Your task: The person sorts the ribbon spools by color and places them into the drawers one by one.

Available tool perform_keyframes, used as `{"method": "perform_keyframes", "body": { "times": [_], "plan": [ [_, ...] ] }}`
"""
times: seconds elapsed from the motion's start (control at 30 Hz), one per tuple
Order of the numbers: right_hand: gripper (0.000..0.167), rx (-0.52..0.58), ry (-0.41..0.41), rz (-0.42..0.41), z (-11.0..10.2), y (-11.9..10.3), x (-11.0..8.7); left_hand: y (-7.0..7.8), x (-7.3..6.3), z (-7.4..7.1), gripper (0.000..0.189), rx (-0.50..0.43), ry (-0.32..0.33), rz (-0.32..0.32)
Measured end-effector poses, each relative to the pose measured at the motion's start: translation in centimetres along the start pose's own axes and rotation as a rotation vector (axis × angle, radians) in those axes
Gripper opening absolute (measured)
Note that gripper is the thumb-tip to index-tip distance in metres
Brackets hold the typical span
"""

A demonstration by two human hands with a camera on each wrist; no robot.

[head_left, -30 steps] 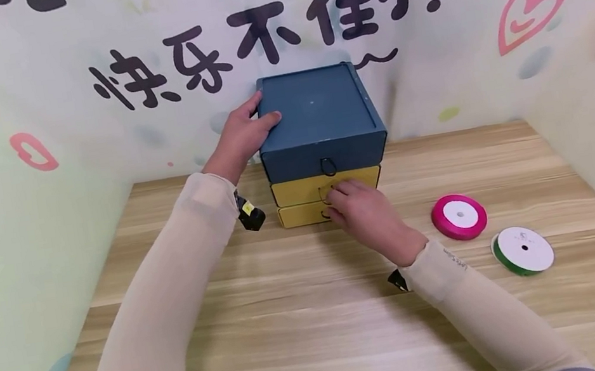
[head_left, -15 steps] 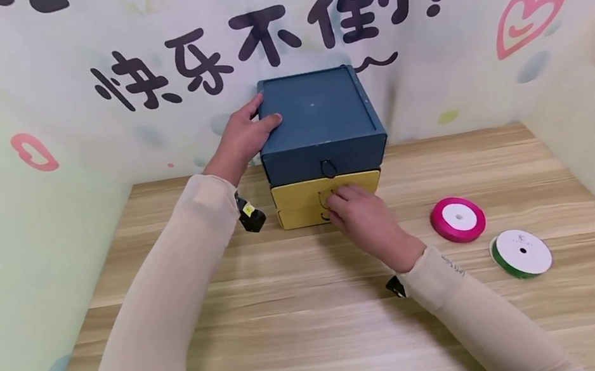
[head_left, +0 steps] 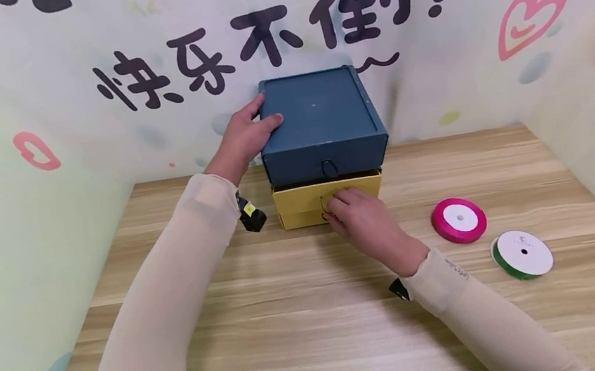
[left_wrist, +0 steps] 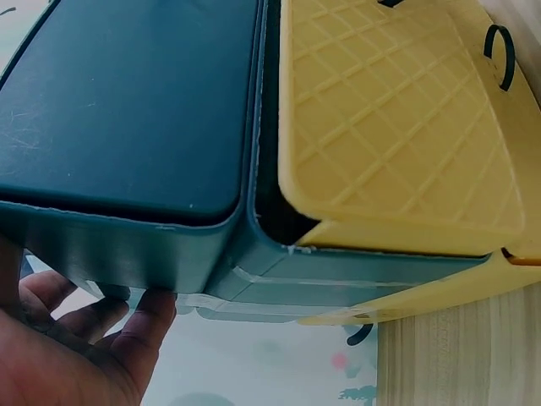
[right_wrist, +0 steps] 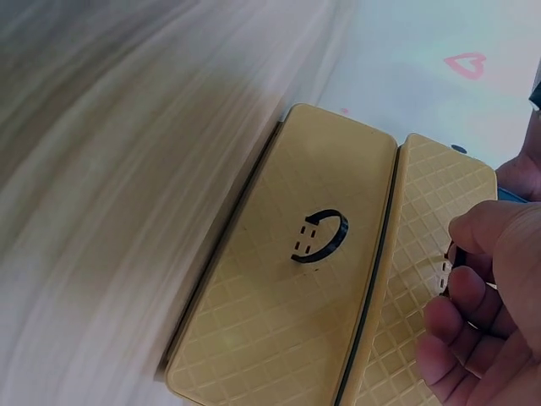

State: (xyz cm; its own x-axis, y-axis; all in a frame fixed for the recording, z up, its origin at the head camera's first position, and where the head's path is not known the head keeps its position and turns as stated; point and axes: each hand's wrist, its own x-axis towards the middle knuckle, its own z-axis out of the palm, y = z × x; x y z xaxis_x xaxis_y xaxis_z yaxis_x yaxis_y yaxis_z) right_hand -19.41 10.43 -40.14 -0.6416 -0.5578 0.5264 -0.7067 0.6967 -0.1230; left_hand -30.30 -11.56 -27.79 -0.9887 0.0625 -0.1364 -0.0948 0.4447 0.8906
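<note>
A small drawer cabinet (head_left: 314,106) with a blue top stands against the back wall. My left hand (head_left: 245,134) steadies its left side, thumb on the top edge and fingers along the side wall. My right hand (head_left: 366,220) pinches the black loop handle (right_wrist: 459,257) of the middle yellow drawer (head_left: 300,200), which sticks out a little with a dark gap above it. Below it, the bottom yellow drawer (right_wrist: 279,288) has its own black loop (right_wrist: 338,237). The top blue drawer (head_left: 294,165) looks closed. What the middle drawer contains is hidden.
A pink ribbon spool (head_left: 459,221) and a green ribbon spool (head_left: 523,254) with white discs lie on the wooden table (head_left: 295,327), right of my right hand. A printed cloth wall (head_left: 181,139) stands close behind the cabinet.
The middle yellow drawer has slid out toward me, its front now overlapping the bottom drawer from above. My right hand moved slightly nearer with it. My left hand stayed on the cabinet.
</note>
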Motion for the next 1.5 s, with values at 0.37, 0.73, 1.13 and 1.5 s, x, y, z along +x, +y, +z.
{"method": "perform_keyframes", "body": {
  "times": [0.37,0.73,1.13,1.5],
  "plan": [
    [0.007,-0.001,-0.009,-0.034,-0.5,-0.6,-0.5,0.1,0.0,0.1,0.067,0.005,0.004,-0.004],
    [0.01,-0.011,-0.031,-0.045,-1.0,-1.3,-1.0,0.2,0.0,0.1,0.067,-0.001,0.013,-0.004],
    [0.01,-0.029,-0.041,-0.073,-1.9,-2.2,-1.9,0.3,-0.2,0.1,0.067,0.002,0.007,-0.011],
    [0.009,-0.041,-0.028,-0.111,-2.5,-2.8,-2.7,0.2,0.0,0.2,0.067,-0.008,0.005,-0.011]
  ]
}}
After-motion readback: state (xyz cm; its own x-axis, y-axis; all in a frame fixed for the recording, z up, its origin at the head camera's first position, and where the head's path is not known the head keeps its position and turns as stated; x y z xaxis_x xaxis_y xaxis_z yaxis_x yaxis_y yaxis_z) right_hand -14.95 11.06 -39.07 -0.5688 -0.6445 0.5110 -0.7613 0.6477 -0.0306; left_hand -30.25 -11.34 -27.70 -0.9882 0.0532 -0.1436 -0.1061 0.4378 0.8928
